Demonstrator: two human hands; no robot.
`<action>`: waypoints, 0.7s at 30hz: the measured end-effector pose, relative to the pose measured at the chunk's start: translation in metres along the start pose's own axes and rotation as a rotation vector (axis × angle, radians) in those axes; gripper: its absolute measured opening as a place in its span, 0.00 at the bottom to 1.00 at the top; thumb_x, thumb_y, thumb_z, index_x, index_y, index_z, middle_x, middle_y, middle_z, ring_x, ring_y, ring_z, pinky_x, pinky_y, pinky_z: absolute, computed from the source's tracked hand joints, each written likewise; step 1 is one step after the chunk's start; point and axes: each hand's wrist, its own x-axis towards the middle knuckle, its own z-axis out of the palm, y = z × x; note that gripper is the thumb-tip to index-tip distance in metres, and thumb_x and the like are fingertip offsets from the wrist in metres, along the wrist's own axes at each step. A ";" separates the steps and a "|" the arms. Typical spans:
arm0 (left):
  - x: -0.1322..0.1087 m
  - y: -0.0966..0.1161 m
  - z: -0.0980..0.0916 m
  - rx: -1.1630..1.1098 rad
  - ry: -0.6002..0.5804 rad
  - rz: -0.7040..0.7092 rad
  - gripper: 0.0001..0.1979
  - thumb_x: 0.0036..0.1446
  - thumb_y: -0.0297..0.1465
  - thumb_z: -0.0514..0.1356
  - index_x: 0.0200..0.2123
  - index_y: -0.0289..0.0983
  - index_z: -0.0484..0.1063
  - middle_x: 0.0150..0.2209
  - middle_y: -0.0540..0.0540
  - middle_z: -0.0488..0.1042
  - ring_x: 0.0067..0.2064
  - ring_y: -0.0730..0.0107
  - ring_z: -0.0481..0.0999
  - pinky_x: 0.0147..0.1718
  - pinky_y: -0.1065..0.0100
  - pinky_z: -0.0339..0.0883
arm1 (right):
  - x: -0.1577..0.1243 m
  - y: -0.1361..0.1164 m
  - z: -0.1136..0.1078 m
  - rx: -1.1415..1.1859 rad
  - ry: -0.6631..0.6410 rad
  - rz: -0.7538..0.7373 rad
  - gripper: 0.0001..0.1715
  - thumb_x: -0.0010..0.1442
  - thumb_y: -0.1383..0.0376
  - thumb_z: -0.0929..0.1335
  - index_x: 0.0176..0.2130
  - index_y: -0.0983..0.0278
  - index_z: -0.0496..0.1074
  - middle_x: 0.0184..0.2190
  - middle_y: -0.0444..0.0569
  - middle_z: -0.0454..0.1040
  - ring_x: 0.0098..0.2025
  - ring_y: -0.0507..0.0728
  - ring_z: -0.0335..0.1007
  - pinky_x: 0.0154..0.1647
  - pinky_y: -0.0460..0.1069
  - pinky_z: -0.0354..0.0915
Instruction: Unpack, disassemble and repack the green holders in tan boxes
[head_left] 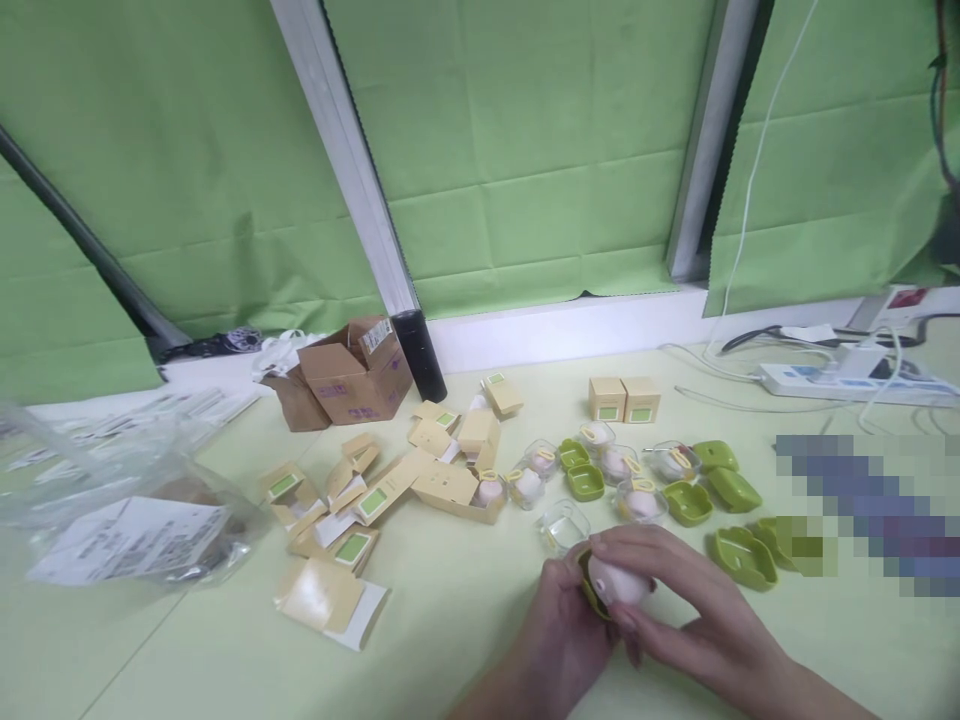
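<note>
Head view — left fingers (559, 578) curl round a green case (592, 596), right fingers (670, 551) close around a pale ball (619, 582).

We look across a pale green table (225, 670) toward hanging green cloth (540, 150).
We see a pale frame bar (341, 140) leaning left of centre, another bar (703, 150) to the right, and a dark slanting bar (86, 240) at far left; creases cross the cloth, a low white ledge (540, 338) runs beneath it, and the light falls soft.
</note>
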 end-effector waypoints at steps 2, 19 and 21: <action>-0.001 0.001 0.001 -0.003 -0.021 -0.008 0.08 0.43 0.32 0.55 0.29 0.36 0.65 0.25 0.50 0.63 0.31 0.69 0.64 0.26 0.69 0.52 | 0.001 0.000 0.001 -0.008 -0.014 -0.019 0.21 0.55 0.68 0.67 0.49 0.59 0.65 0.43 0.51 0.75 0.46 0.58 0.71 0.44 0.51 0.69; -0.006 -0.002 -0.008 -0.181 0.004 -0.065 0.09 0.45 0.34 0.59 0.28 0.35 0.67 0.27 0.50 0.62 0.32 0.71 0.62 0.39 0.69 0.52 | 0.002 -0.011 0.010 -0.145 -0.111 -0.119 0.23 0.55 0.75 0.64 0.51 0.65 0.65 0.42 0.56 0.72 0.44 0.58 0.69 0.41 0.50 0.68; -0.005 -0.002 -0.009 -0.166 -0.020 -0.058 0.09 0.45 0.34 0.59 0.28 0.35 0.67 0.26 0.51 0.62 0.32 0.71 0.62 0.38 0.69 0.52 | 0.003 -0.012 0.009 -0.138 -0.106 -0.113 0.24 0.55 0.75 0.64 0.51 0.64 0.65 0.41 0.55 0.72 0.44 0.57 0.69 0.40 0.50 0.68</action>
